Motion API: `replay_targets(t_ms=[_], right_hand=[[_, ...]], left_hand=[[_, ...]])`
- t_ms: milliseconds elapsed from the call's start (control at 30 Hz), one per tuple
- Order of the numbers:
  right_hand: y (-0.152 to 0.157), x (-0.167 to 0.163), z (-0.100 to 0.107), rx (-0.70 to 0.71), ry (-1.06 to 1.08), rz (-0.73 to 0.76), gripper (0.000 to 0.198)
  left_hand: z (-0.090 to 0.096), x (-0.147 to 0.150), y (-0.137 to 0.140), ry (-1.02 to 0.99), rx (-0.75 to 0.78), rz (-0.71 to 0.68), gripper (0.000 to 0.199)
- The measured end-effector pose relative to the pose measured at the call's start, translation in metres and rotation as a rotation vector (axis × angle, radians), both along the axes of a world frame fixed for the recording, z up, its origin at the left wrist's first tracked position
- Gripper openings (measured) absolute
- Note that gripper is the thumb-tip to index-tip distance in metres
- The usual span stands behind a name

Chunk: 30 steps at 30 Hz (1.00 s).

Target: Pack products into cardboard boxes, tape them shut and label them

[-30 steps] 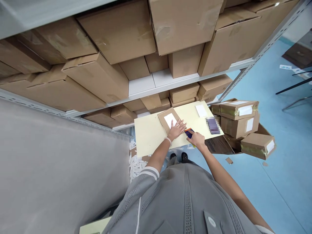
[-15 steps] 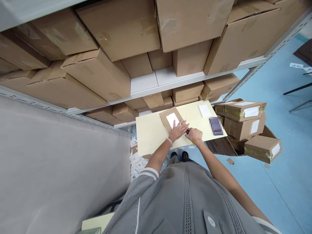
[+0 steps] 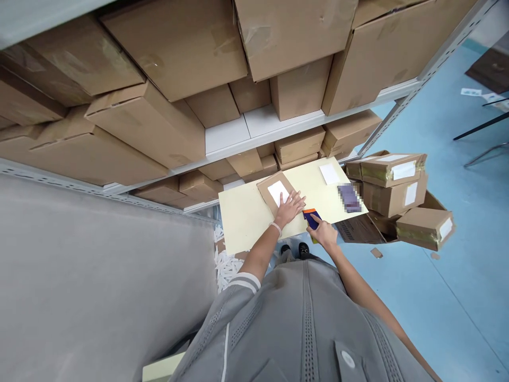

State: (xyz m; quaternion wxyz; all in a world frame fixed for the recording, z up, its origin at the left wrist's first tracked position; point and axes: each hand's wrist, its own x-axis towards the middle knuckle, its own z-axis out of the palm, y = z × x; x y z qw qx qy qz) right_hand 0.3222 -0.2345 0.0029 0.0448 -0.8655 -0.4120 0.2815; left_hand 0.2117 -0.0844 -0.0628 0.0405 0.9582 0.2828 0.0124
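One pale surface (image 3: 242, 223), three labelled boxes (image 3: 384, 199) piled beside its right end, and here's one package (image 3: 273, 179), lying askew around the middle of the surface, near the far edge! Two hands in play: the left hand (image 3: 289, 208) rests on the package's near right part, fingers fanned wide, clutching nothing. The right hand (image 3: 325, 233) has fingers wrapped round one blue-and-orange tool (image 3: 312, 218), index finger stretched along it. Further right, one pixelated purple item (image 3: 350, 198), one white card (image 3: 328, 174).
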Motion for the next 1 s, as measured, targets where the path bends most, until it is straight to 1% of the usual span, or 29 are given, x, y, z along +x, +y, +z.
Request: replay_targets(t_ms=[167,233,333,433,567,700,800,867,1000], right_hand=[[-0.014,0.002,0.008,0.006,0.088,-0.101,0.064],[-0.022,0.003,0.011,0.011,0.119,-0.117,0.063],[-0.032,0.002,0.014,-0.001,0.139,-0.078,0.063],[-0.030,-0.001,0.011,-0.040,0.118,-0.027,0.060],[-0.005,-0.002,0.000,-0.105,0.088,0.022,0.057],[0.029,-0.004,-0.015,-0.118,0.089,0.046,0.053],[0.052,0.001,-0.025,-0.121,0.121,0.006,0.050],[0.066,0.009,-0.030,-0.132,0.168,-0.035,0.049],[0.082,0.028,-0.033,-0.170,0.287,-0.093,0.049]], left_hand=[[0.001,0.000,0.000,0.013,-0.014,0.010,0.052],[0.001,0.000,0.000,0.005,-0.017,0.006,0.052],[0.001,0.000,0.001,-0.013,-0.023,0.007,0.052],[0.000,0.000,0.001,-0.031,-0.032,0.010,0.051],[0.000,0.000,0.001,-0.035,-0.047,0.003,0.052],[0.001,0.000,0.002,-0.016,-0.058,0.005,0.052],[0.003,0.000,0.003,-0.003,-0.062,0.011,0.051],[0.004,0.000,0.003,0.008,-0.059,0.003,0.051],[0.008,-0.002,0.003,0.035,-0.055,-0.014,0.051]])
